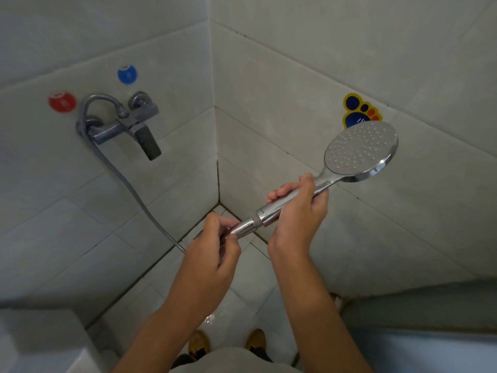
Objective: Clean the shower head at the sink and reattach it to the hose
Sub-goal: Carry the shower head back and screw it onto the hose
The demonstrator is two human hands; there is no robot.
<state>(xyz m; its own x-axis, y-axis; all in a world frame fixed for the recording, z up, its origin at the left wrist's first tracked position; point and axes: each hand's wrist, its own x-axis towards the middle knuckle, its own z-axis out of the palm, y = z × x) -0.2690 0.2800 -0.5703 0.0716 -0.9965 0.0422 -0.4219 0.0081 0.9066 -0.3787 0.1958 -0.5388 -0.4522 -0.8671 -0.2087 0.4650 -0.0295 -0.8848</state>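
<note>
Your right hand has its grip wrapped round the handle of the shower head, which tilts up to the right in front of the tiled corner, face toward you. Your left hand pinches the hose nut against the handle's threaded end; the hose runs back to the tap.

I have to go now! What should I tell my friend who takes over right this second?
Left hand: pinches the hose nut at the end of the hose.
Right hand: grips the handle of the shower head, spray face up toward the camera.
Done: nut and handle end are lined up and touching; some thread still shows.
Left: likely screw the nut fully tight, then check it holds. The hose's other end runs to the wall tap.
</note>
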